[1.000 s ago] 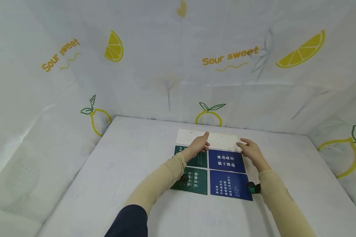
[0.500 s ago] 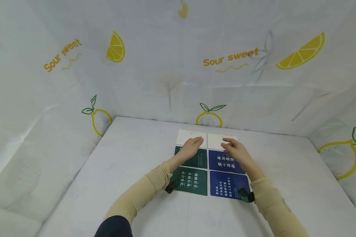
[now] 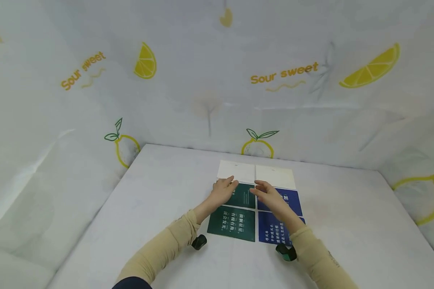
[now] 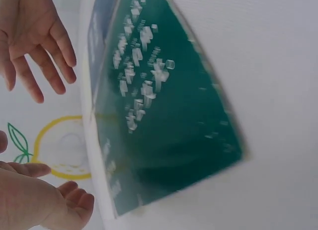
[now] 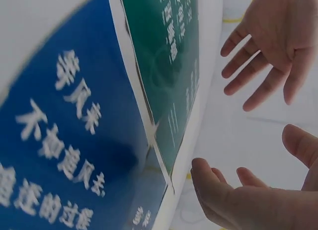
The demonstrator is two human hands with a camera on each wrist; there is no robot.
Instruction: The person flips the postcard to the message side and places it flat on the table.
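Cards lie flat in two columns and three rows. A white card tops the left column, above an upper green card and a lower green card. The right column has a white card, an upper blue card and a lower blue card. My left hand hovers over the upper green card, hiding part of it. Over the upper blue card is my right hand. Both hands are empty with loosely bent fingers; the right wrist view shows the left hand facing the right hand.
The cards rest on a white table near its back edge. Behind stands a white curtain with lemon prints. Dark wrist devices hang below the left wrist and right wrist.
Both hands have drawn back from the white cards toward the front. The left hand moved leftward, and the right hand moved leftward too. The cards appear to lie where they were.
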